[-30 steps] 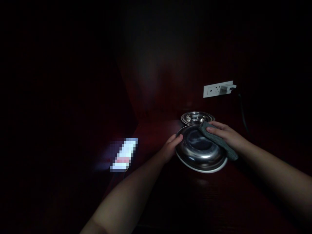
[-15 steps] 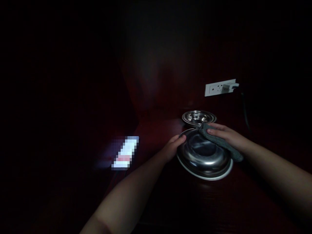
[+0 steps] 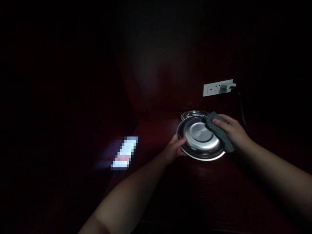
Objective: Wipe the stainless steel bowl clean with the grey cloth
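Observation:
A shiny stainless steel plate point(image 3: 201, 131) is held up, tilted, with what looks like its hollow inner side facing me. My left hand point(image 3: 174, 148) grips the plate's left edge, thumb over the rim and fingers underneath. A folded dark green cloth point(image 3: 219, 131) is in my right hand point(image 3: 232, 128), pressed against the plate's right rim. Behind the plate, partly hidden by it, more round steel dishware point(image 3: 192, 113) rests on the dark red surface point(image 3: 156, 130).
To the left lies a bright, pixelated rectangle point(image 3: 125, 152), its details blurred out. A white wall socket point(image 3: 218, 87) with a plug in it sits at the back right. From there a dark cable point(image 3: 242, 110) hangs down. Most surroundings are too dark to make out.
The plate has turned from its domed underside to what appears to be its inner side, and has risen slightly. My right hand and the cloth have shifted a little with it.

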Demonstrator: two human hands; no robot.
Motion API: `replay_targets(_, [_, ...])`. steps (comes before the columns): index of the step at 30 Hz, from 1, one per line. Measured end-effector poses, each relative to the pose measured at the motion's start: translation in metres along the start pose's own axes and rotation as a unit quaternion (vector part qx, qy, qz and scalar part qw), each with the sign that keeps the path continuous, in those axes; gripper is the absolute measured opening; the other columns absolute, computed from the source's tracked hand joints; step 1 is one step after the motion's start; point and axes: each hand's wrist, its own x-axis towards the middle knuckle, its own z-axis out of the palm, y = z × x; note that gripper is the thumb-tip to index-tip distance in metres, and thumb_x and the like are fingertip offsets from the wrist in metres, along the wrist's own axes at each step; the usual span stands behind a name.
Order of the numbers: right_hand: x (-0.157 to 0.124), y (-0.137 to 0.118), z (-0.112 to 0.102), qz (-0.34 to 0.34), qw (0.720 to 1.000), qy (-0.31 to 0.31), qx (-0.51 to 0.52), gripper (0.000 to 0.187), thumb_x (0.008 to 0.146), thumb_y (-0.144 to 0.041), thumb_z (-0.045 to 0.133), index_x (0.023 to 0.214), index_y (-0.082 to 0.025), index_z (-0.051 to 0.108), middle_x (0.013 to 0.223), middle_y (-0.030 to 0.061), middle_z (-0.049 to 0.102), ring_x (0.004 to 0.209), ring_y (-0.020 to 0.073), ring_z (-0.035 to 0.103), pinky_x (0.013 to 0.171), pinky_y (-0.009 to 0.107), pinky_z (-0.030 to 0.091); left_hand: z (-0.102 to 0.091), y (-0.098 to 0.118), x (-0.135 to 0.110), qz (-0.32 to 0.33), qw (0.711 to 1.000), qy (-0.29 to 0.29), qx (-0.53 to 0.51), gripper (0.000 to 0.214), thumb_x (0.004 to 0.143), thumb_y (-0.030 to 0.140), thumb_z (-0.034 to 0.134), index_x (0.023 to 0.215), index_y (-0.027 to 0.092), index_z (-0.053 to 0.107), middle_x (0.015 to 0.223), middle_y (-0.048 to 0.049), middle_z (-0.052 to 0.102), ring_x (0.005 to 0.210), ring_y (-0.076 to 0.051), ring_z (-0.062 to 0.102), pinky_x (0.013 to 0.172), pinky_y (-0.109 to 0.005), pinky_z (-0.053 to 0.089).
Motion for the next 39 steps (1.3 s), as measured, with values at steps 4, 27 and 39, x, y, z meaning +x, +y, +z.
replay_targets(4, [0.004, 0.01, -0.002, 0.002, 0.998, -0.042, -0.036, 0.031, 0.065, -0.046, 0.07, 0.087, -0.026, 0.064, 0.077, 0.0002, 0.065, 0.069, 0.0192, 0.061, 0.063, 0.032, 0.049, -0.001, -0.004, -0.001, 0.012, 0.999, 0.023, 0.044, 0.053, 0.068, 0.039, 0.07, 0.113, 0.022, 0.048, 0.099, -0.0059, 0.061, 0.079, -0.018, 0.062, 0.063, -0.033, 0.053])
replay_targets(27, [0.004, 0.016, -0.005, 0.021, 0.988, -0.13, -0.082, 0.037, 0.066, -0.048, 0.069, 0.098, -0.028, 0.061, 0.091, 0.0016, 0.067, 0.084, 0.0256, 0.064, 0.077, 0.042, 0.051, 0.001, 0.003, 0.012, 0.072, 0.995, 0.071, 0.022, 0.039, 0.064, 0.038, 0.073, 0.094, 0.015, 0.063, 0.079, -0.0029, 0.066, 0.075, -0.015, 0.06, 0.078, -0.03, 0.043])
replay_targets(39, [0.002, 0.015, -0.003, 0.049, 0.986, -0.155, -0.036, 0.035, 0.066, -0.042, 0.071, 0.097, -0.028, 0.062, 0.084, -0.0004, 0.068, 0.075, 0.0225, 0.065, 0.07, 0.038, 0.052, 0.001, 0.007, 0.011, 0.065, 0.996, 0.055, 0.039, 0.036, 0.065, 0.038, 0.072, 0.091, 0.014, 0.064, 0.077, -0.003, 0.066, 0.071, -0.015, 0.06, 0.075, -0.029, 0.043])
